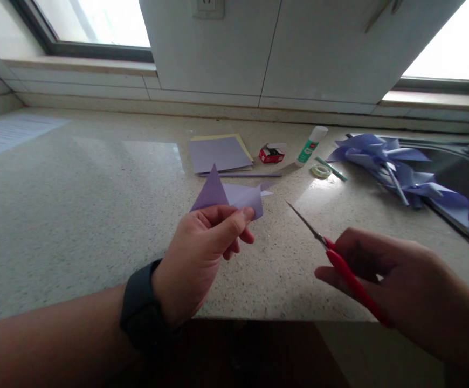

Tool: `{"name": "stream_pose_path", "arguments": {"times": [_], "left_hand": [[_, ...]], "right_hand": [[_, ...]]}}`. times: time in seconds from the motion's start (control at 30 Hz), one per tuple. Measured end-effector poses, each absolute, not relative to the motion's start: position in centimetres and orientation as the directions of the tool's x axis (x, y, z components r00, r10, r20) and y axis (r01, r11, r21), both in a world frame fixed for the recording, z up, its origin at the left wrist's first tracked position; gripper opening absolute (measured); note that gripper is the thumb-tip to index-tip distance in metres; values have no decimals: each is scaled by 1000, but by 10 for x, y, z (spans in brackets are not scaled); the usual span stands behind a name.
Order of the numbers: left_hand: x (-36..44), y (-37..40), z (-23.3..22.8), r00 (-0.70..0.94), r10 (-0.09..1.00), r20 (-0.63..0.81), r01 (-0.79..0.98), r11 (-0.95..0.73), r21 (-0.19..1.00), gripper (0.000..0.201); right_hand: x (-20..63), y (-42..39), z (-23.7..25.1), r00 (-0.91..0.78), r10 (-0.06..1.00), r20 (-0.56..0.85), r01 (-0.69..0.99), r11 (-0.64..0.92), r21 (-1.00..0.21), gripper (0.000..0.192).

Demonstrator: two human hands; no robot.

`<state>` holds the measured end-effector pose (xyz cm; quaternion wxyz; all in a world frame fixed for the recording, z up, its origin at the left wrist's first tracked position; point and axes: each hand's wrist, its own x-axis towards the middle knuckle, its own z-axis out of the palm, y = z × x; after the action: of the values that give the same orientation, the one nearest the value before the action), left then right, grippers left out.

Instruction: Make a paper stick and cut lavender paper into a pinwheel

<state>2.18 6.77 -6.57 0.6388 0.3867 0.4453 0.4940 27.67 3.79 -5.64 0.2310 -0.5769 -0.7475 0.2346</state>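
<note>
Blown-out windows (97, 21) backlight a dim, glare-streaked counter (97, 205).

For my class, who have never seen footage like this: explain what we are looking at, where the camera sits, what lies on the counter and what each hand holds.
There is no machine here: a person works with two bare hands, filmed by one camera worn on the head, looking forward and down. The left hand, with a dark band at the wrist, pinches a folded piece of lilac paper. The right hand grips red-handled scissors, blades shut and pointing towards the paper. On the speckled stone counter lie a stack of lilac and yellow paper sheets, a small red box, a white glue stick with a green label, a roll of clear tape and finished lilac paper pinwheels.
</note>
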Motion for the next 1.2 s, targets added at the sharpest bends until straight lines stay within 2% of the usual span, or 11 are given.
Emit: {"name": "stream_pose_path", "arguments": {"times": [0.1, 0.23, 0.5, 0.73, 1.2], "left_hand": [[21, 67, -66, 154, 970, -187, -287, 225, 931, 27], [20, 67, -67, 205, 957, -202, -254, 252, 934, 24], [20, 67, -69, 224, 954, -197, -185, 240, 953, 26], [19, 70, -70, 237, 954, -186, -165, 228, 960, 26], [19, 69, -72, 238, 956, -173, -173, 217, 961, 24]], "right_hand": [[282, 41, -54, -404, 895, -190, 522, 55, -851, 44], [280, 46, -55, -533, 791, -300, 353, -114, -929, 50], [279, 50, -57, -555, 757, -344, 326, -183, -927, 52], [282, 54, -62, -635, 718, -286, 236, -172, -956, 46], [279, 54, -62, -614, 716, -331, 214, -253, -943, 45]]}}
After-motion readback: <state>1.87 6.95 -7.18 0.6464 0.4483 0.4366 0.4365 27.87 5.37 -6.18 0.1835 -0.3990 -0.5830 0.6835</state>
